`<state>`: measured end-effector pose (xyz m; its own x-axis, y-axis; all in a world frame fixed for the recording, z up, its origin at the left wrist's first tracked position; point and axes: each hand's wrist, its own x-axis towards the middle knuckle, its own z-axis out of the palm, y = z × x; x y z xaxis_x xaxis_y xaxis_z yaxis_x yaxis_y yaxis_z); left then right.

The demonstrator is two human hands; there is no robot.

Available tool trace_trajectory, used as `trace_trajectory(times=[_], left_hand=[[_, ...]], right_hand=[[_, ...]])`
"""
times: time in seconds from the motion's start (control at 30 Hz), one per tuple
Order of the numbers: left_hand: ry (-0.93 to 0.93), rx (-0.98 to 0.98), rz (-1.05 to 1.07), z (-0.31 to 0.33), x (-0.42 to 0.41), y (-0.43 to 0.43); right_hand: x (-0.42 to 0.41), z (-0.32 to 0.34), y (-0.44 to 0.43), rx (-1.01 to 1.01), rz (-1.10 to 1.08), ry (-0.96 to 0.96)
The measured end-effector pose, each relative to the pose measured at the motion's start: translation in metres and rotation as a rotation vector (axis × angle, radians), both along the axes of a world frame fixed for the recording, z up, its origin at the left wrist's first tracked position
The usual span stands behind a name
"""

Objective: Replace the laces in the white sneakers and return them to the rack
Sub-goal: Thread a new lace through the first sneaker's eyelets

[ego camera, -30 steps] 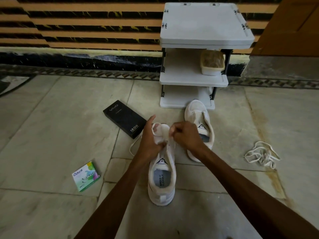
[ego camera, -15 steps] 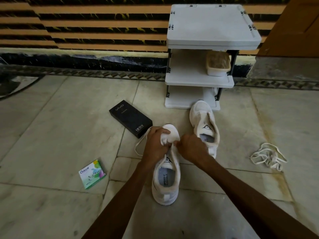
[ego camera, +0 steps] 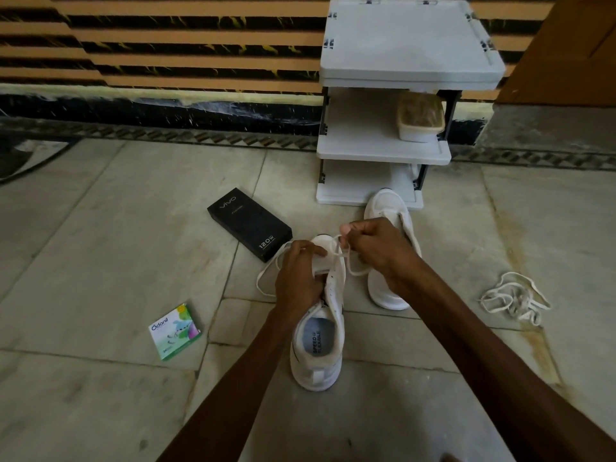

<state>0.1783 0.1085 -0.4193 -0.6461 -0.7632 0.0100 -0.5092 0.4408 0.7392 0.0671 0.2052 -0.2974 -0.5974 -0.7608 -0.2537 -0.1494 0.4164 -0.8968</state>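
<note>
A white lace (ego camera: 346, 260) is pinched between the thumb and fingers of the right hand (ego camera: 376, 251), just above the front of the near sneaker (ego camera: 320, 348). The lace is pulled up from the shoe, and a loop of it is seen hanging under the right hand. The front part of the same sneaker is gripped by the left hand (ego camera: 296, 278), with the fingers curled round its side and the thumb laid across the top. More of the lace is seen lying in a long loop on the floor (ego camera: 100, 245), just left of the left hand. The near sneaker is stood on the floor with its heel toward the person, and words are printed inside it. The other sneaker (ego camera: 388, 293) is placed just behind it and to the right, partly hidden by the right hand, with its toe right at the bottom of the rack (ego camera: 410, 45). The white rack is set against a striped wall (ego camera: 166, 45), and a tub (ego camera: 421, 120) is kept on its middle shelf. A black box (ego camera: 248, 223) is laid near the toe of the near sneaker, on the left. A small green box (ego camera: 175, 331) is seen farther left. A bundle of loose laces (ego camera: 513, 298) is left on the floor, well apart on the right.
</note>
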Motion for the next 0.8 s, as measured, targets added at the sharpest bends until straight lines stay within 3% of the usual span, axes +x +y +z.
trace_trajectory(times=[0.1,0.2,0.33,0.47,0.53,0.63,0.8], left_hand=[[0.003,-0.015,-0.011,0.0,0.001,0.002],[-0.142,-0.096,-0.041,0.004,0.002,0.002],[-0.442,-0.19,-0.095,0.018,0.007,-0.005],[-0.534,-0.096,-0.165,0.043,0.007,-0.016],[-0.475,0.067,-0.202,0.062,0.005,-0.022],[-0.212,0.392,-0.166,0.103,0.006,-0.028],[0.097,0.506,-0.179,0.185,0.012,-0.037]], right_hand=[[0.0,0.002,0.002,-0.046,-0.002,-0.053],[0.0,0.004,0.004,-0.057,0.012,-0.074],[-0.006,0.003,0.007,0.083,0.06,0.1],[-0.009,0.002,0.008,0.133,0.112,0.162],[-0.012,0.004,0.008,0.136,0.159,0.343],[-0.016,0.018,0.006,0.071,0.147,0.521],[-0.023,0.061,-0.011,-0.096,0.026,0.441]])
